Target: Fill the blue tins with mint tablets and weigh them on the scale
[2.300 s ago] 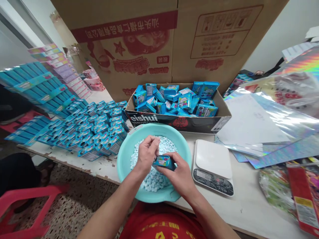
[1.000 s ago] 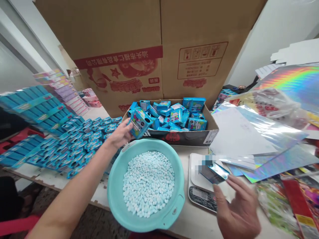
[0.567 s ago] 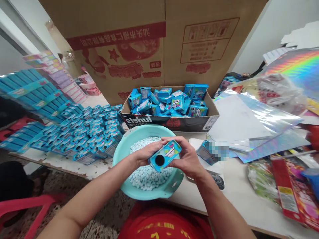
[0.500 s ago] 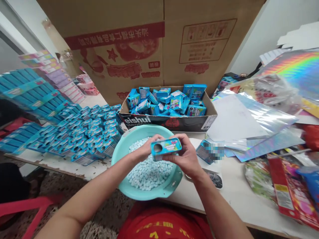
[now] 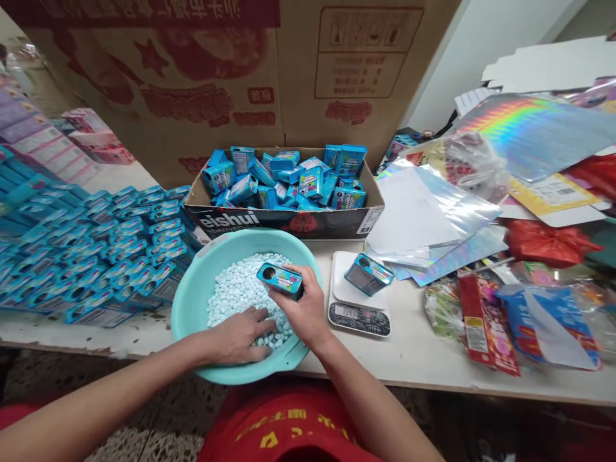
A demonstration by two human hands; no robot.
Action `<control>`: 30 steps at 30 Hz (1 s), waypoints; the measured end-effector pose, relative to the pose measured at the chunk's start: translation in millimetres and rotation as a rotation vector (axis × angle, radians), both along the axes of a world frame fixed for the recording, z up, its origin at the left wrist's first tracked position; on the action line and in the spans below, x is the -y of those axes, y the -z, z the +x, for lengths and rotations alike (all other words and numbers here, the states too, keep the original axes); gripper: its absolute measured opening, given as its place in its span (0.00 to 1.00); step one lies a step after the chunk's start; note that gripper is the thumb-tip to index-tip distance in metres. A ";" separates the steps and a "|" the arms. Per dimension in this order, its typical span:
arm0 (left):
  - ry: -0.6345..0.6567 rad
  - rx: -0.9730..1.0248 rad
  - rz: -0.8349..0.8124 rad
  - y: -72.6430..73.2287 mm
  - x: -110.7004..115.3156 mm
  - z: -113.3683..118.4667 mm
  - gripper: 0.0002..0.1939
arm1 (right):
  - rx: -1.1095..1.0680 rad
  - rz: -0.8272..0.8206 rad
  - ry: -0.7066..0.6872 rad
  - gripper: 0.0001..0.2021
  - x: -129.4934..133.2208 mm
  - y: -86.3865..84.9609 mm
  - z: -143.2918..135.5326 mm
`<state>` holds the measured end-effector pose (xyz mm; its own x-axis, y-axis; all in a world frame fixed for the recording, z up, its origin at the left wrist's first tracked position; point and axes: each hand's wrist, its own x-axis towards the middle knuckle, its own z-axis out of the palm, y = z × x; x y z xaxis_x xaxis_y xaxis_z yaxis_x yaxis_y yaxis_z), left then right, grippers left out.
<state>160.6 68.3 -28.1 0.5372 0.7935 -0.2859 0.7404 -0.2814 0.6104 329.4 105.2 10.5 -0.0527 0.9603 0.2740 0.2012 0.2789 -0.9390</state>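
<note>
One wide-gripped left hand [image 5: 242,336] is resting among pale candies [image 5: 235,280] in a turquoise basin [image 5: 185,324] at the near edge of the bench [image 5: 414,359], while the right hand [image 5: 306,309] is gripping a blue box [image 5: 282,281] above them.

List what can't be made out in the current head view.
Head view:
Whether the left hand grips pellets: the hand hides its own palm.
Contents of the blue box in the right hand: opening too small and dark.
Scale reading: digits too small.
Large carton's top: cut off by upper edge.
</note>
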 end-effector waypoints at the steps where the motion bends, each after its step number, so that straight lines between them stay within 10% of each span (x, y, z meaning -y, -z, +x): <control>1: 0.022 -0.066 0.007 0.8 2.0 -4.4 0.14 | 0.015 -0.002 -0.008 0.18 0.6 0.3 -0.2; 5: 0.002 -0.285 0.016 0.2 -2.1 -13.1 0.13 | 0.084 -0.019 -0.060 0.17 2.5 2.2 -1.7; 9: -0.276 -0.176 0.046 -7.4 -10.6 -19.5 0.08 | 0.135 -0.062 -0.065 0.17 2.7 2.5 -1.4; 16: -1.109 0.971 -0.192 -43.0 -12.5 -11.8 0.14 | 0.318 -0.085 -0.172 0.13 11.6 0.1 -6.4; 22: -1.264 1.536 -0.087 -57.3 -24.3 7.9 0.13 | 0.403 0.008 -0.270 0.12 16.8 -4.3 -23.6; 30: -1.223 1.454 -0.055 -57.9 -25.8 11.5 0.14 | 0.434 0.009 -0.320 0.16 13.6 -7.2 -24.1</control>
<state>172.1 94.1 29.8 -0.4195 0.8788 -0.2275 -0.5331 -0.0357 0.8453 305.2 91.6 17.7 -0.4520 0.8757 0.1700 0.4738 0.3972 -0.7860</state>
